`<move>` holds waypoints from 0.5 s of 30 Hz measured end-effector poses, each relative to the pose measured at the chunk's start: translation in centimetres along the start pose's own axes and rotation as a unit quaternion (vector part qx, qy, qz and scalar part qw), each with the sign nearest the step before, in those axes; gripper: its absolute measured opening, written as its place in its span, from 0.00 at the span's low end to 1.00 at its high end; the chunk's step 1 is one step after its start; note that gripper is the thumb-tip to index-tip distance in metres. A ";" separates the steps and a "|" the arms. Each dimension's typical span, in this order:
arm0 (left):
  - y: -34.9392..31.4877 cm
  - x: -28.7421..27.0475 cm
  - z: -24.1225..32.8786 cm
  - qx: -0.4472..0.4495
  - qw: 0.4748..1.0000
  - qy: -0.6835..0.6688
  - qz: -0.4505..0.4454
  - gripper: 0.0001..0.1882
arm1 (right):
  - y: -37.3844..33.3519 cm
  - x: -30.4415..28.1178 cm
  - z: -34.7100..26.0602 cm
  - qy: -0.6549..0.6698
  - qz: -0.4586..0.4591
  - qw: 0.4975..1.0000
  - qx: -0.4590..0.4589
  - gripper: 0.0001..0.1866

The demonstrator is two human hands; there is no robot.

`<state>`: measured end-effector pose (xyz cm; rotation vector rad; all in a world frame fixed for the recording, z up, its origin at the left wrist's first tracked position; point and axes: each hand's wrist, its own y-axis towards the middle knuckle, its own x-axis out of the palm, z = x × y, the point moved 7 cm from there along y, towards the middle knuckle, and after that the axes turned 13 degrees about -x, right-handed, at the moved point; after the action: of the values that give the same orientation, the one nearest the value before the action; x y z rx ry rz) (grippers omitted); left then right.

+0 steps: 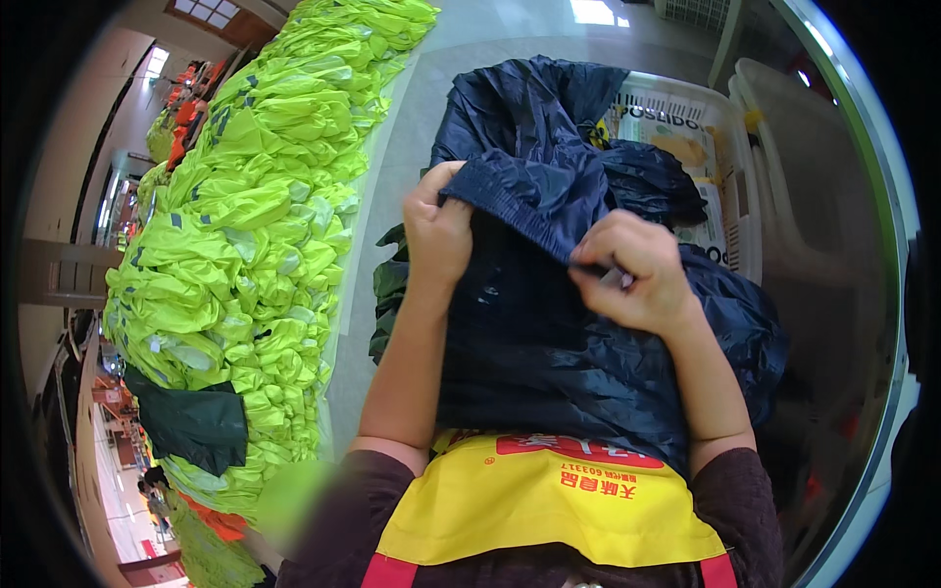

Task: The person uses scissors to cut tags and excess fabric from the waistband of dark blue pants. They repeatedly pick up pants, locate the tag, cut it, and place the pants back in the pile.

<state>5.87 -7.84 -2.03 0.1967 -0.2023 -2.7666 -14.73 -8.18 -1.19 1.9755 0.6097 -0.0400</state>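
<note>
A shiny navy rainwear garment [559, 186] with a gathered elastic edge is spread over my lap and the work surface. My left hand [436, 227] is closed on the left end of that edge, thumb and fingers pinching it. At the other end my right hand [637, 269] pinches the same edge, so the elastic hangs in a slanting line between the two. Something small with a pale tip shows in my right hand, too little of it to name. Whether the garment is trousers or a jacket I cannot tell.
A long heap of bright yellow-green garments [265, 196] runs along the left, with a dark green cloth [196, 426] on it. Behind the navy fabric at right stands a white plastic basket [745, 186] holding printed packages. A yellow apron [549, 500] covers my lap's near side.
</note>
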 end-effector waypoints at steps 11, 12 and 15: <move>-2.5 6.7 -4.0 -0.265 0.916 -0.286 -0.090 0.10 | -1.5 3.3 0.3 0.046 -0.134 0.990 0.017 0.16; -2.5 6.5 -3.9 -0.271 0.926 -0.253 -0.070 0.10 | -1.5 3.1 0.3 0.052 -0.146 0.988 0.015 0.16; -2.5 6.4 -3.7 -0.243 0.948 -0.196 -0.063 0.09 | -0.8 2.7 -0.4 0.061 -0.151 0.987 0.012 0.13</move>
<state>-0.32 -8.30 -6.81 -0.4854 0.4082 -2.8489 -12.82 -6.50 -2.43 1.9034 0.9889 -0.1144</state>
